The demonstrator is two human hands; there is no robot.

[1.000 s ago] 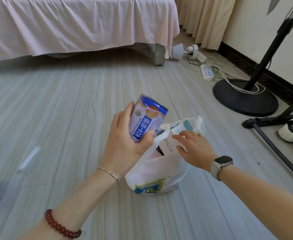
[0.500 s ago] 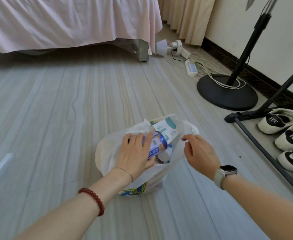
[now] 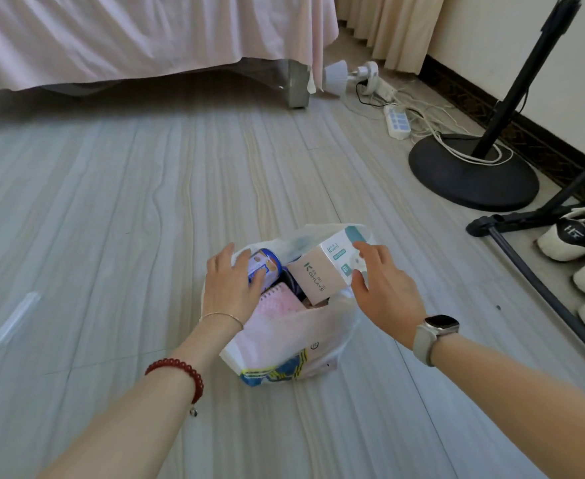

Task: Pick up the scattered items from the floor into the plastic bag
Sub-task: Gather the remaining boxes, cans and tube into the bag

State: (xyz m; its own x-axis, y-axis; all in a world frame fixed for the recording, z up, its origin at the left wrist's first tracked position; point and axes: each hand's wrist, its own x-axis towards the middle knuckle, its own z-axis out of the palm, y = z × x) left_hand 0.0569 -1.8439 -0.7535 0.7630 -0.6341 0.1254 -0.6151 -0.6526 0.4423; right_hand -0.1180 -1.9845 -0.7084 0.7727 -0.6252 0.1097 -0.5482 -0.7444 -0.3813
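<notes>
Head view: a white plastic bag (image 3: pixel 294 344) is seen standing on the grey plank floor (image 3: pixel 111 202), its mouth open upward. The left hand (image 3: pixel 230 288) is placed at the bag's left rim, with its fingers laid over a blue can (image 3: pixel 267 266) that lies inside the mouth; the fingers are only lightly bent, and whether the can is gripped or merely touched cannot be told. The right hand (image 3: pixel 384 288) is held at the bag's right rim, with thumb and fingers set against the end of a pale box (image 3: pixel 322 271) printed with teal markings, which protrudes tilted from the mouth; a firm pinch cannot be confirmed. Between the 2 hands, a pink spiral notebook (image 3: pixel 279 304) is visible inside the bag, beside a dark item that cannot be identified. A clear plastic strip (image 3: pixel 14 319) is seen lying on the floor well to the left of the bag. A bed with a pink skirt (image 3: pixel 139 36) is located at the far side, and a black stand base (image 3: pixel 471 171) with white cables, a power strip (image 3: pixel 396 122) and white shoes (image 3: pixel 581 233) are located at the right.
</notes>
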